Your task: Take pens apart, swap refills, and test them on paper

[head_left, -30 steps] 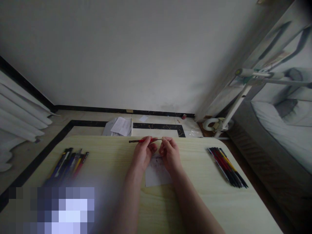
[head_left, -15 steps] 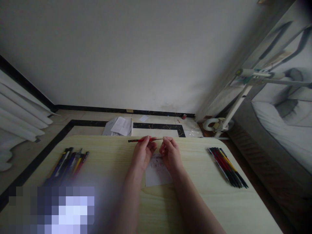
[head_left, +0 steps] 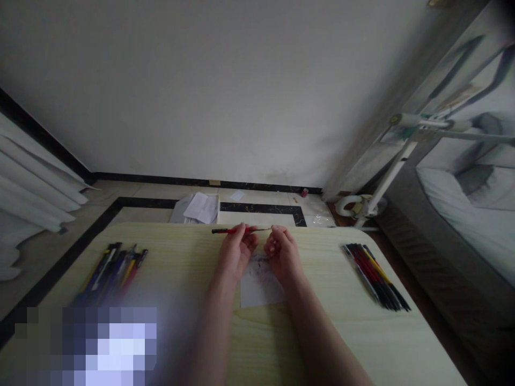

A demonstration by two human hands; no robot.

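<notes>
My left hand (head_left: 235,249) is closed around a red pen (head_left: 231,231) with a black end, held level above the far edge of the table. From the pen's right end a thin dark pen refill (head_left: 261,229) sticks out toward my right hand (head_left: 284,251). My right thumb and fingers are pinched at its pale tip; the exact contact is too small to make out. Below both hands lies a white sheet of paper (head_left: 259,287) with dark smudges, partly covered by my right wrist.
Several pens (head_left: 374,276) lie side by side on the table's right. Another bunch of pens (head_left: 116,268) lies on the left, its near part blurred. Beyond the wooden table (head_left: 322,332) are papers in a box (head_left: 201,208), a red can (head_left: 304,192) and a white-framed stand (head_left: 392,177).
My right hand has shifted very slightly to the right, and a pale tip now shows at its fingertips. The left hand and the pen stay almost still.
</notes>
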